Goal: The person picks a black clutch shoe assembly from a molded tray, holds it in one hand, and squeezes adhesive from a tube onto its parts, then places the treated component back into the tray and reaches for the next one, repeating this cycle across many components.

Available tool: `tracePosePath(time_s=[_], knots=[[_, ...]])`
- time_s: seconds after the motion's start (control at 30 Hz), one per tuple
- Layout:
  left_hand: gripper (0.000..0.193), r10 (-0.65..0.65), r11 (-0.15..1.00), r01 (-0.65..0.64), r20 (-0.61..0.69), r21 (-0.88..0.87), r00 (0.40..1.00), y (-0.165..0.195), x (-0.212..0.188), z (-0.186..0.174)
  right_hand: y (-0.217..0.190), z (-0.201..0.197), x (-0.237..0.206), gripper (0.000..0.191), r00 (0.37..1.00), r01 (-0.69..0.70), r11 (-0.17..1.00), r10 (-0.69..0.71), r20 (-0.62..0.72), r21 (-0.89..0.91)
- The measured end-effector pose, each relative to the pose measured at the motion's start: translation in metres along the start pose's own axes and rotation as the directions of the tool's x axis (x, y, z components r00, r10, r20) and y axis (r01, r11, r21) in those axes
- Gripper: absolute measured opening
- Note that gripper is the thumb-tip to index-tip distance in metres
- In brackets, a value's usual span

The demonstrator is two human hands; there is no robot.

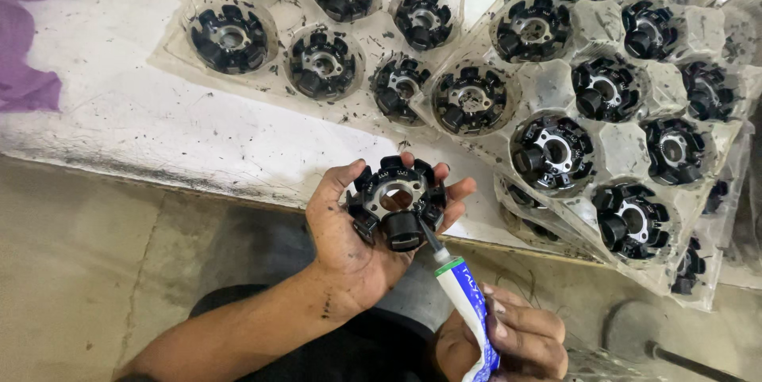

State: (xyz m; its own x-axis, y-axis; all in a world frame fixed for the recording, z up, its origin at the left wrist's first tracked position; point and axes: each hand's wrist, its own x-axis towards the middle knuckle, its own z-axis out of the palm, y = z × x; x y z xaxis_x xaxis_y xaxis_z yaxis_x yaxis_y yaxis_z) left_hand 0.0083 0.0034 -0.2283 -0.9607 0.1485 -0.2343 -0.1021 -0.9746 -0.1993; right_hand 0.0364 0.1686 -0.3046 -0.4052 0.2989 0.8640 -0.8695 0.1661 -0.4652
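Note:
My left hand [349,231] is palm up and cups a black ring-shaped stator core [395,201] with a silver centre hole and stubby poles around it. My right hand [516,338], at the bottom of the view, grips a white and blue squeeze tube [468,302]. The tube's thin nozzle touches the lower right edge of the stator core. Both hands are smeared with dark grime.
Two clear plastic trays [556,80] holding several identical black stator cores lie on a stained white table [159,128], one tray overlapping the other at the right. A purple cloth [28,40] lies at the far left. Below the table edge is a grey floor [87,271].

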Motion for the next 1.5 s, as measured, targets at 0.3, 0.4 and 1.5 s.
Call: tracePosePath(time_s=[0.3, 0.4, 1.5], knots=[[0.051, 0.074, 0.992, -0.081, 0.073, 0.093, 0.995, 0.006, 0.009, -0.003, -0.008, 0.017, 0.02, 0.042, 0.974, -0.198, 0.973, 0.182, -0.132, -0.115], [0.053, 0.2, 0.927, -0.249, 0.194, 0.279, 0.96, 0.012, 0.014, -0.005, -0.01, 0.0, 0.022, 0.031, 0.945, -0.307, 0.949, 0.313, -0.091, 0.073], [0.052, 0.194, 0.433, -0.656, 0.647, 0.618, 0.737, 0.015, -0.006, -0.002, 0.012, -0.008, 0.004, 0.036, 0.998, 0.009, 0.998, -0.006, -0.055, 0.069]])
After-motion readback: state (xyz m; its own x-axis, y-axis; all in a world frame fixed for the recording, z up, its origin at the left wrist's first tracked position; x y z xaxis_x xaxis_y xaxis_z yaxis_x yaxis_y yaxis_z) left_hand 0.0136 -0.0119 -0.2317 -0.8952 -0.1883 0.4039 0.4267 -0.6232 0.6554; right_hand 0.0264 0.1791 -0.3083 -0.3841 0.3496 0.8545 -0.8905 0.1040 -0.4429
